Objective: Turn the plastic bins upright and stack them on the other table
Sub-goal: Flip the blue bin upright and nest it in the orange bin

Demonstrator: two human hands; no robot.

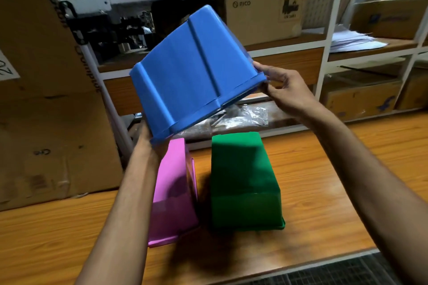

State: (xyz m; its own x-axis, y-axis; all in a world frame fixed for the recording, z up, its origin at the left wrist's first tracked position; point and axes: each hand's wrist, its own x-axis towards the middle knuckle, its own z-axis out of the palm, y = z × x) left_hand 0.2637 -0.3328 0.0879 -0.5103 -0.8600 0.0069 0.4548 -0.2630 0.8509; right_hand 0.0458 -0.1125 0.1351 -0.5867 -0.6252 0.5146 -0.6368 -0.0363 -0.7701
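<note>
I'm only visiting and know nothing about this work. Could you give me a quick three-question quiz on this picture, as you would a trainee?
1. Multiple choice: the blue bin is
A) resting on the floor
B) held tilted in the air by the left hand and the right hand
C) nested inside another bin

2. True or false: the pink bin and the green bin lie bottom-up, side by side, on the wooden table.

3. Fill in: the number of plastic bins in view is ___.

Key: 1 B; 2 true; 3 three.
</note>
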